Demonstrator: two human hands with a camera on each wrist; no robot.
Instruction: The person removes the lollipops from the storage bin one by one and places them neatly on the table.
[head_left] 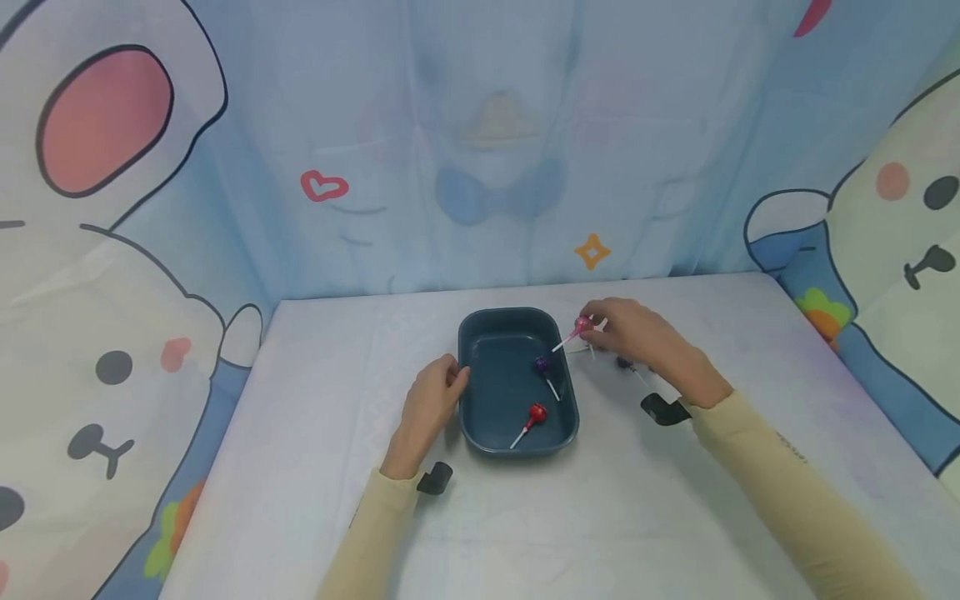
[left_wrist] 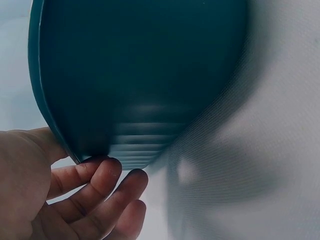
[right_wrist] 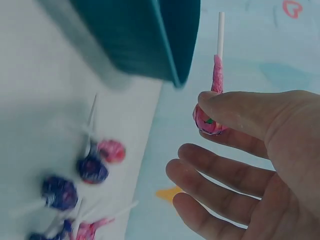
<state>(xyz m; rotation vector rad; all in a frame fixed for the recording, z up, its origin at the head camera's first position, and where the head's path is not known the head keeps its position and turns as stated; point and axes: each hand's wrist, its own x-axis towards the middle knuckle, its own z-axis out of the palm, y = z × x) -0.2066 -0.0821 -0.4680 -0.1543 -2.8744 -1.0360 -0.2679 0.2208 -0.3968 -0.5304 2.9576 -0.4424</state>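
Observation:
My right hand (head_left: 637, 333) pinches a pink-wrapped lollipop (right_wrist: 207, 117) by its candy end between thumb and forefinger, the other fingers spread apart. Its white stick points down over the right rim of a dark teal tray (head_left: 495, 383) in the head view. Inside the tray lie a purple lollipop (head_left: 541, 365) near the right wall and a red lollipop (head_left: 537, 412) toward the front. At the tray's left side, my left hand (head_left: 433, 400) pinches the rim, fingers (left_wrist: 107, 172) against the outer wall and the thumb partly hidden behind the rim.
Several more lollipops, dark blue ones (right_wrist: 60, 191) and pink ones (right_wrist: 111, 150), lie on the white-covered table (head_left: 337, 350) right of the tray, partly hidden under my right hand in the head view. A blue cartoon-print curtain (head_left: 360, 150) hangs behind the table.

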